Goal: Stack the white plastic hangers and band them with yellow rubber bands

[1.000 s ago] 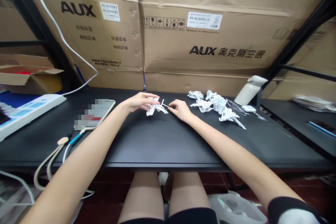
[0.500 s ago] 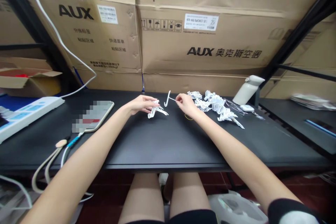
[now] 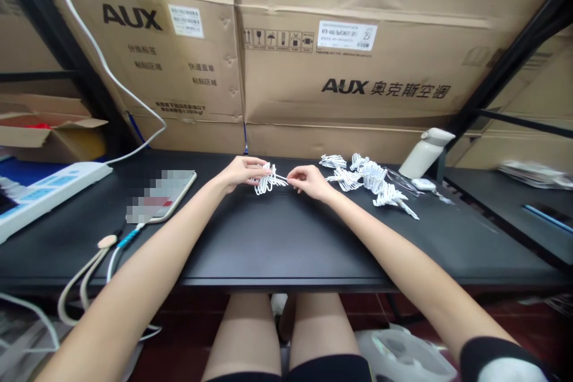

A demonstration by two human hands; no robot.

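Over the black table, my left hand (image 3: 242, 173) is closed on a small bunch of white hooks (image 3: 268, 184), their bent ends fanning out past the fingers. My right hand (image 3: 310, 182) pinches the straight end of a single white hook (image 3: 281, 178) between thumb and fingertips. The far part of that hook meets the bunch, and whether it lies inside the bunch or against it I cannot tell. Right of my hands, more white hooks (image 3: 373, 178) lie in several stacked bundles.
A cream bottle (image 3: 425, 154) and a small white case (image 3: 422, 185) stand beyond the bundles. Leftward lie a phone (image 3: 179, 194) on a cable and a white power strip (image 3: 54, 197). Large cardboard boxes (image 3: 286, 83) wall off the back. The table's front edge (image 3: 286, 282) is near my thighs.
My right hand has moved left, bringing the single hook from apart to the bunch in my left hand. The left hand keeps its hold, and the view has shifted slightly.
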